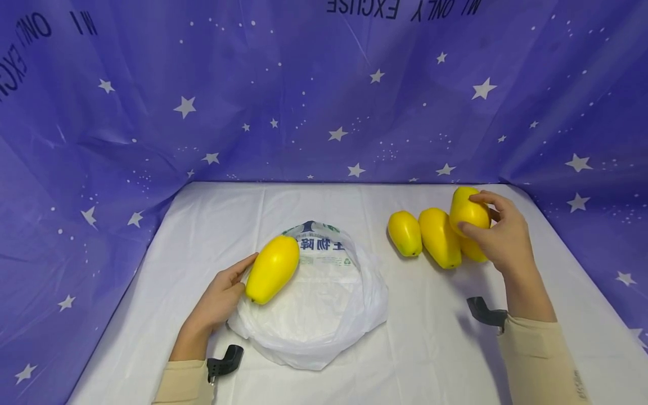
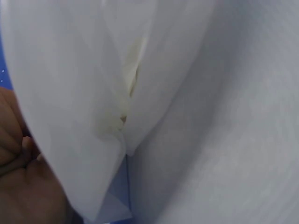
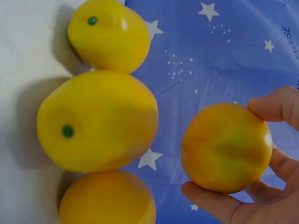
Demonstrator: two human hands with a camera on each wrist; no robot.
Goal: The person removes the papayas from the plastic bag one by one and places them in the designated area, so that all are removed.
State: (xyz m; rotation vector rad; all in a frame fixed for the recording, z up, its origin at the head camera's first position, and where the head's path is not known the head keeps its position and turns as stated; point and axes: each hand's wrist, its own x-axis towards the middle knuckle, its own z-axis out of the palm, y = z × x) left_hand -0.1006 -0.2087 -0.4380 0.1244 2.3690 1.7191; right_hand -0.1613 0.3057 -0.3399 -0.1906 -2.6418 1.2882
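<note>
My left hand point(image 1: 223, 292) grips an elongated yellow mango point(image 1: 273, 270) at its left side, over the left rim of a white plastic bag point(image 1: 369, 298). The bag's mouth is spread wide. In the left wrist view the bag's film point(image 2: 70, 93) covers most of that hand's work, and part of the hand point(image 2: 28, 172) shows at the left edge. My right hand point(image 1: 506, 236) pinches another mango point(image 1: 468, 211) between thumb and fingers, raised over the row at the right. The right wrist view shows this mango point(image 3: 226, 149) with thumb and fingers on opposite sides.
Beside the raised mango lie a smaller mango point(image 1: 405, 233), a larger one point(image 1: 439, 237) and a partly hidden one point(image 1: 473, 249). A white cloth point(image 1: 212, 208) covers the table. Blue star-printed sheeting point(image 1: 304, 112) hangs behind it and along both sides.
</note>
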